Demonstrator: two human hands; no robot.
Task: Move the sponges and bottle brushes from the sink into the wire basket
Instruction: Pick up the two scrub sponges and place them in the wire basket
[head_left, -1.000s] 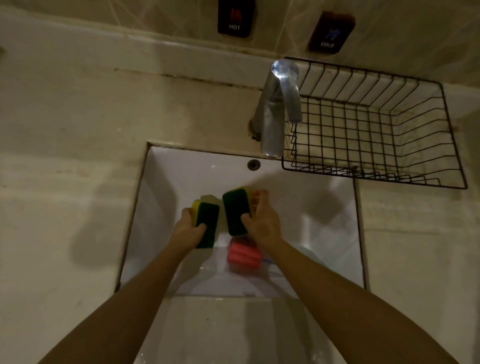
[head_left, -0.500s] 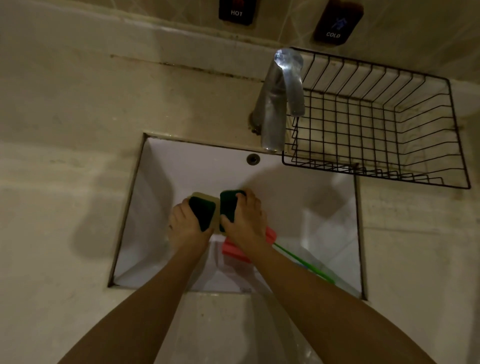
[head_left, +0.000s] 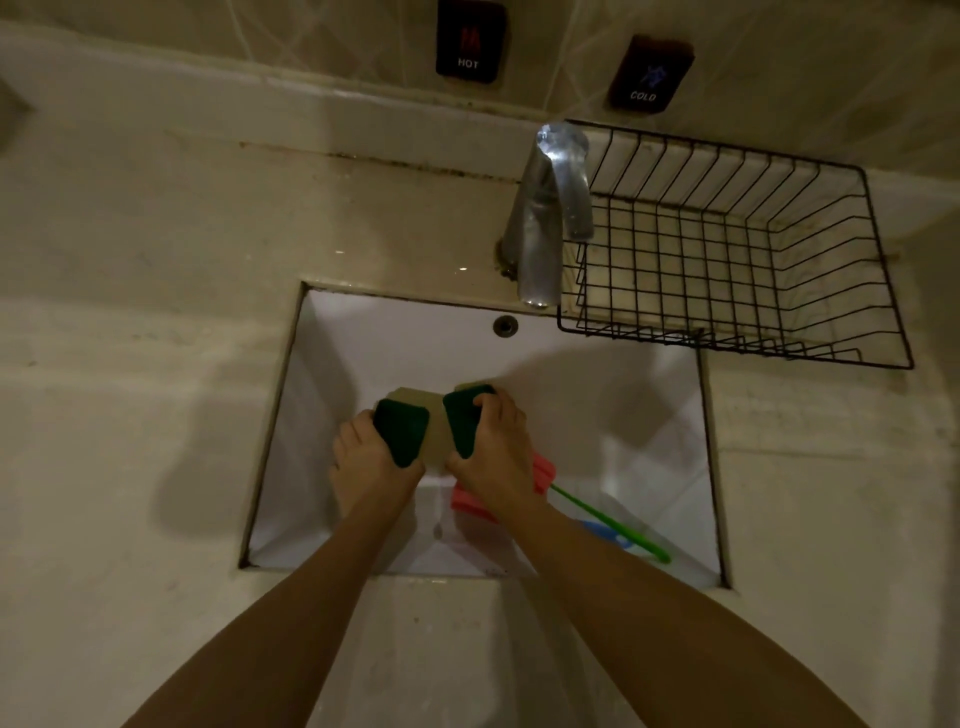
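Note:
Both my hands are over the white sink (head_left: 597, 395), each gripping a yellow sponge with a green scouring face. My left hand (head_left: 371, 462) holds the left sponge (head_left: 402, 431); my right hand (head_left: 493, 457) holds the right sponge (head_left: 462, 418). The two sponges sit side by side, nearly touching. Under my right wrist a pink ridged sponge (head_left: 543, 473) lies on the sink floor, partly hidden. A green brush handle (head_left: 608, 525) and something blue (head_left: 602, 531) lie at the sink's right front. The black wire basket (head_left: 883, 291) stands with nothing in it on the counter, back right.
A chrome tap (head_left: 548, 218) rises behind the sink, just left of the basket and overlapping its near corner. HOT (head_left: 470, 39) and COLD (head_left: 649, 73) plates hang on the tiled wall. Beige stone counter (head_left: 130, 364) surrounds the sink.
My hands have turned the two sponges so that their green faces point up, and brought them closer together. The view shifted, revealing the green handle in the sink.

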